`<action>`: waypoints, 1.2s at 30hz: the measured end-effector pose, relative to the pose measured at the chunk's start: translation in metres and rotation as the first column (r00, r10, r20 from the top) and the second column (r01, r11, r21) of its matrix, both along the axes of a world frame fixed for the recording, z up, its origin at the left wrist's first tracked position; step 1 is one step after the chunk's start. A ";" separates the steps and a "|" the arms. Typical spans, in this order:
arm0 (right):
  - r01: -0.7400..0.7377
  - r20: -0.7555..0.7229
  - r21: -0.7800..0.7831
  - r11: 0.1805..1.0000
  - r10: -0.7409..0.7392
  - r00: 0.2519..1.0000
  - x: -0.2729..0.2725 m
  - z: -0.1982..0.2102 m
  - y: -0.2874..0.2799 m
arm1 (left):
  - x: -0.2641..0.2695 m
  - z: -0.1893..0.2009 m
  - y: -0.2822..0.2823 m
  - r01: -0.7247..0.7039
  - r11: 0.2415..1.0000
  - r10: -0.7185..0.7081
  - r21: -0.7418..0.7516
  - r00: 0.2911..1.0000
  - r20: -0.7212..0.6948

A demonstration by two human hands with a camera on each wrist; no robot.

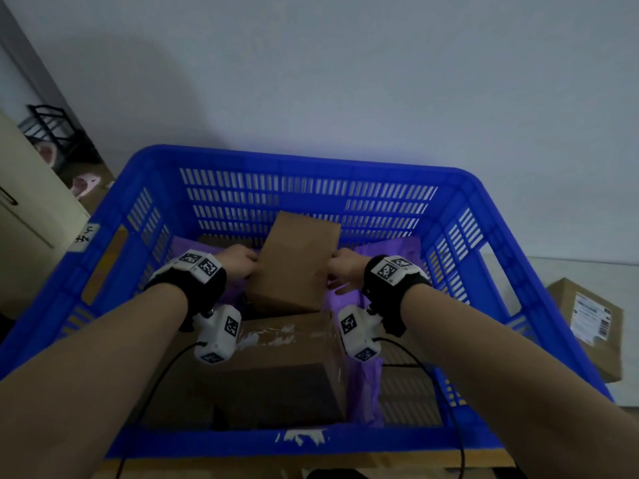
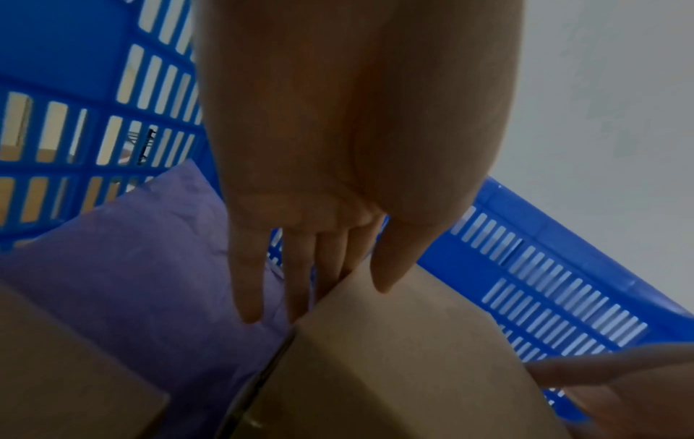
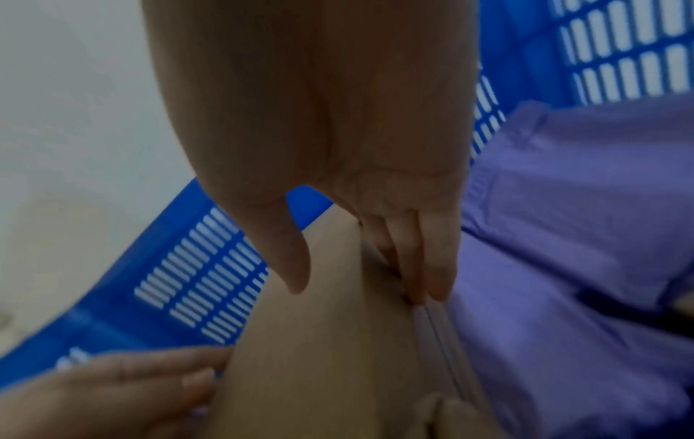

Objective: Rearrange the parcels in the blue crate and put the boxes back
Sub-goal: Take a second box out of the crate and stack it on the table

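A plain brown cardboard box (image 1: 294,264) (image 2: 394,356) (image 3: 330,356) is tilted up in the middle of the blue crate (image 1: 311,160). My left hand (image 1: 242,262) (image 2: 319,297) grips its left edge, thumb on the top face and fingers down the side. My right hand (image 1: 342,267) (image 3: 368,291) grips the right edge the same way. Purple parcels (image 1: 390,250) (image 2: 150,282) (image 3: 563,237) lie under and around it. A larger taped cardboard box (image 1: 276,357) fills the crate's near half.
Outside the crate on the right, a labelled cardboard box (image 1: 591,323) sits on the floor. A cream cabinet (image 1: 27,202) and a black rack (image 1: 52,129) stand to the left. The crate's far wall backs onto a pale wall (image 1: 345,81).
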State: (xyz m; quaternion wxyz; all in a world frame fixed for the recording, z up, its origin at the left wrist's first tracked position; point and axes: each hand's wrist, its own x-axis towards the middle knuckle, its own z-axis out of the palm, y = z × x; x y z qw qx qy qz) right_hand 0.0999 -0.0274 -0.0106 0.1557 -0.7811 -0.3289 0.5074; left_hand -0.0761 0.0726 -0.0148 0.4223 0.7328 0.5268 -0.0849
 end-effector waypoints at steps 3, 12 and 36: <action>0.140 -0.142 0.020 0.990 -0.136 0.981 0.002 0.001 -0.003 | -0.005 0.003 -0.002 -0.123 0.989 0.134 -0.088 0.981 0.137; 0.356 -0.324 0.138 0.924 -0.297 0.898 0.016 0.029 -0.023 | -0.017 0.025 -0.006 -0.128 0.973 0.204 -0.194 0.871 0.447; 0.436 -0.463 0.353 0.828 -0.251 0.850 0.008 0.077 -0.072 | -0.005 0.069 -0.034 -0.013 0.858 0.376 -0.514 0.697 0.610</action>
